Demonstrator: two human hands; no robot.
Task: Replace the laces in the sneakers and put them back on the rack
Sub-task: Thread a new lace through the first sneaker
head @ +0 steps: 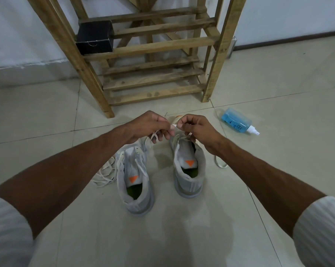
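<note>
Nearest, two grey mesh sneakers [135, 176] stand apart on pale floor tiles [182, 237], heels toward the person, long axes running away, open tile between them. Over the toes, left hand [149, 125] and right hand [196, 128] pinch a white lace end [174, 125] in curled fingers. Beyond, a blue spray bottle [237, 122] lies right; toes face the slatted wooden rack [153, 54].
</note>
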